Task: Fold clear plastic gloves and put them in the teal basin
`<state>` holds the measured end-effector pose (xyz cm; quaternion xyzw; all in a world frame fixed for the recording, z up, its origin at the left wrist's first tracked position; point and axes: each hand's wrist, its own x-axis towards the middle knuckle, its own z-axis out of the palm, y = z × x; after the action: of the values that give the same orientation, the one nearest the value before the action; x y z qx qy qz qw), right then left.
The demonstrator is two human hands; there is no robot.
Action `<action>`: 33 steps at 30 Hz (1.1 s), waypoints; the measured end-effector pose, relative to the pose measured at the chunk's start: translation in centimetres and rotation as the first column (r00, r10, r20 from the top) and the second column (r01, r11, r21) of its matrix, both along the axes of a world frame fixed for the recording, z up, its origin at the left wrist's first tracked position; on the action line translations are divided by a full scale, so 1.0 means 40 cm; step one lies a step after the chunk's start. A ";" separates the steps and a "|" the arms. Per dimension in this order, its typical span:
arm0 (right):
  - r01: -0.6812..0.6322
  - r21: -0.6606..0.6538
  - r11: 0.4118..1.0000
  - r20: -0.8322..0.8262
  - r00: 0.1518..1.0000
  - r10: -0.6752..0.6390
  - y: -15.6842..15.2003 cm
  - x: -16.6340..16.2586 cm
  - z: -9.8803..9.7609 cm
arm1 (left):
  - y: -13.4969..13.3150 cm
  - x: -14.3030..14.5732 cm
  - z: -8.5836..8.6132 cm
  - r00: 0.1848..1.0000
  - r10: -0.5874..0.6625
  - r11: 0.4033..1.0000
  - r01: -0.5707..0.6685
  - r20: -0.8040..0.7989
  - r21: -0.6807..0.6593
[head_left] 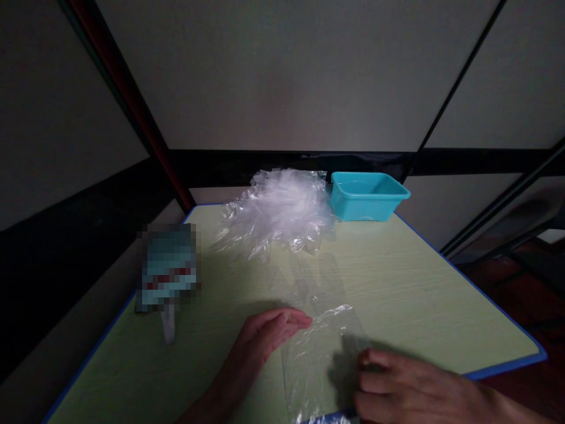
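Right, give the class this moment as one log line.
clear bag: on table; left hand: by left edge; right hand: by right edge; plastic pile: beside tub

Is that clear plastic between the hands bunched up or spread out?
Spread out: the clear plastic lies mostly flat, the table showing through it between the left hand and right hand.

One left hand (270, 333) and one right hand (406, 386) make two hands. There is one table (419, 294), one turquoise tub (366, 207) and one blurred-out thing (170, 265). One clear plastic bag (324, 365) is by the hands, plus one pile of clear plastic bags (289, 206) — too many to count.
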<state>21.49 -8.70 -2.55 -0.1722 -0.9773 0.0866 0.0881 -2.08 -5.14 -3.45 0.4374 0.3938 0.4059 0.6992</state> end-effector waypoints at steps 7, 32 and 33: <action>-0.036 -0.283 0.958 0.014 0.999 0.042 0.054 -0.003 0.083 | 0.004 -0.003 -0.025 0.999 -0.041 0.999 0.042 -0.016 0.018; -0.393 -0.920 0.005 -0.277 0.640 -0.716 0.309 0.001 0.038 | 0.045 0.009 0.019 0.987 0.144 0.949 -0.116 0.076 -0.292; -0.370 -0.929 0.012 -0.260 0.629 -0.733 0.309 0.002 0.039 | 0.051 0.009 0.022 0.983 0.162 0.935 -0.123 0.092 -0.333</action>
<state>21.56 3.68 -0.98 -0.2779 -0.4519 0.7765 0.3400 -1.72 -3.09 -2.57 0.2616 0.4441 0.4099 0.7525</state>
